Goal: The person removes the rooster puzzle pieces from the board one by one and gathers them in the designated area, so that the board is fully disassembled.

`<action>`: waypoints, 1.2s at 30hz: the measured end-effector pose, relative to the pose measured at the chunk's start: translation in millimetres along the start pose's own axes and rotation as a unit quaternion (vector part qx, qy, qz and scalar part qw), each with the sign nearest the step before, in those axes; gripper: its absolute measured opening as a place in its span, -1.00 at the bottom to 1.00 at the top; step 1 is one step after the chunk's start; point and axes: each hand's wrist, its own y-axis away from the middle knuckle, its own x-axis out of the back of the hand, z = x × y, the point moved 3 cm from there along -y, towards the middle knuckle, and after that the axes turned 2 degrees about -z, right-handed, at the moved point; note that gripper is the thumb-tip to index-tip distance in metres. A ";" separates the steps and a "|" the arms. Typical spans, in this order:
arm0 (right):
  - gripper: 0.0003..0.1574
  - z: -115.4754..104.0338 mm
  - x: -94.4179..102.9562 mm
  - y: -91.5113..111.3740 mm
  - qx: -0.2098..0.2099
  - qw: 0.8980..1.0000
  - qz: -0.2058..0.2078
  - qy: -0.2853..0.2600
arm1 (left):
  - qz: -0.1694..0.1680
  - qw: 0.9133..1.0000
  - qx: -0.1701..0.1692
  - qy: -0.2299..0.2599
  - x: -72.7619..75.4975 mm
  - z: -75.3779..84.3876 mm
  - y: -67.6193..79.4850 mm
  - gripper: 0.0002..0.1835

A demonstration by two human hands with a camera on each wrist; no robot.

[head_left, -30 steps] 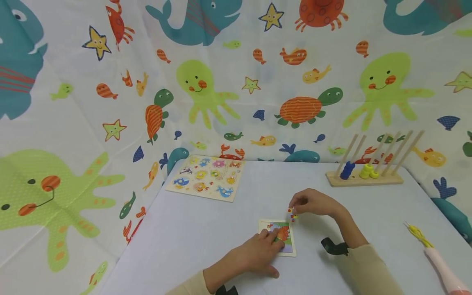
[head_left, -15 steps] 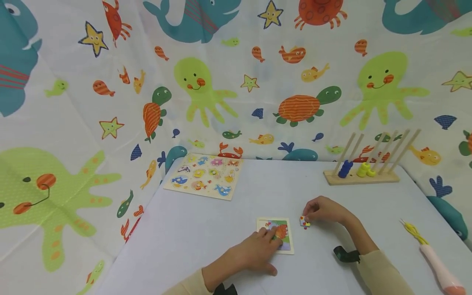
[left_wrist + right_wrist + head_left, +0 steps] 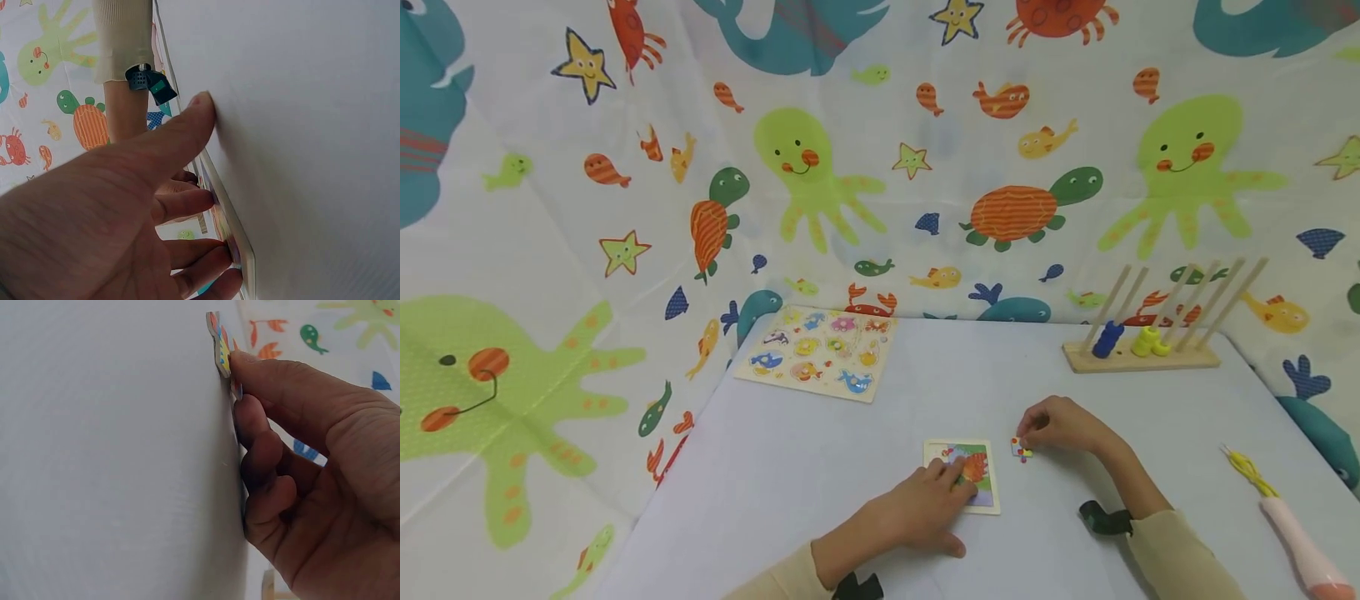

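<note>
A small framed jigsaw puzzle (image 3: 985,500) lies flat on the table in the head view. My left hand (image 3: 921,508) rests on it, fingertips on the picture and thumb apart on the near side. In the left wrist view the fingers of my left hand (image 3: 150,187) touch the puzzle board (image 3: 240,240), seen edge-on. To the right of the frame, my right hand (image 3: 1063,425) pinches a colourful jigsaw piece (image 3: 1021,450) at the tabletop. The right wrist view shows that jigsaw piece (image 3: 222,350) between thumb and index finger of my right hand (image 3: 300,444), the other fingers curled.
A wooden peg puzzle board (image 3: 816,350) with animal shapes lies at the back left. A wooden stacking rack (image 3: 1142,360) with upright pegs and blue and yellow pieces stands at the back right. On the right lies a pink pen-like stick (image 3: 1300,537) with a yellow cord.
My right hand has moved right and a little toward me with the jigsaw piece, away from the frame, and down to the table. My left hand has stayed on the puzzle.
</note>
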 end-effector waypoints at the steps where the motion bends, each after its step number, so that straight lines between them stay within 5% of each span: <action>1: -0.95 -0.9 0.0 0.2 -0.003 1.000 0.002 0.001 | 0.000 1.000 -0.001 0.001 0.6 0.0 0.1 -0.15; 21: -0.92 -6.6 -4.0 1.8 -0.025 0.999 0.033 0.003 | -0.006 1.000 0.001 0.014 3.2 0.9 4.1 -0.16; 36: -0.94 -14.2 6.5 5.6 0.010 0.999 -0.015 0.032 | 0.005 0.999 -0.022 -0.024 0.1 -0.3 4.4 -0.15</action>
